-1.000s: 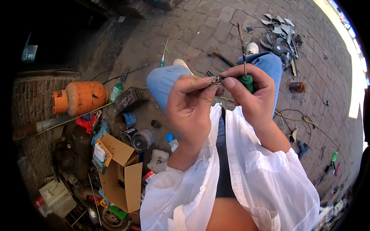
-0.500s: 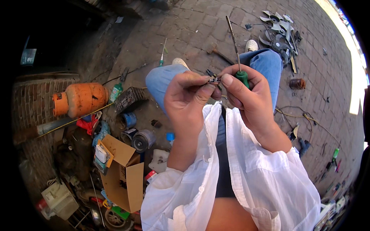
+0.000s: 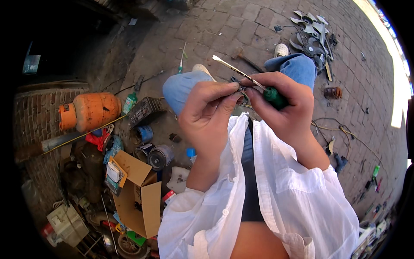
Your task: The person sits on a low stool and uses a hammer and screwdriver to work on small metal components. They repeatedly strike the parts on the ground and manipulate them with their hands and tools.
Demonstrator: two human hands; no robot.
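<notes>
Between the fingertips of my two hands is a small, dark metallic piece (image 3: pixel 241 90), partly hidden and too small to make out. My left hand (image 3: pixel 206 113) is closed, its thumb and forefinger pinching that piece from the left. My right hand (image 3: pixel 288 113) is closed round the green handle of a screwdriver (image 3: pixel 274 97), while its fingertips touch the piece from the right. The screwdriver's thin shaft slants up to the upper left, over the back of the piece. Both hands are above my lap, between my jeans-clad knees.
An orange gas cylinder (image 3: pixel 90 111), cans (image 3: pixel 160 156) and an open cardboard box (image 3: pixel 151 207) lie left. Fan parts (image 3: pixel 312 49), a rusty coil (image 3: pixel 333 93) and tangled cable (image 3: pixel 347 131) lie on the brick paving right. A hammer-like tool (image 3: pixel 250 62) lies beyond my hands.
The screwdriver has swung from nearly upright to a slant toward the upper left, as my right hand turned. My left hand has shifted a little to the left since a second ago.
</notes>
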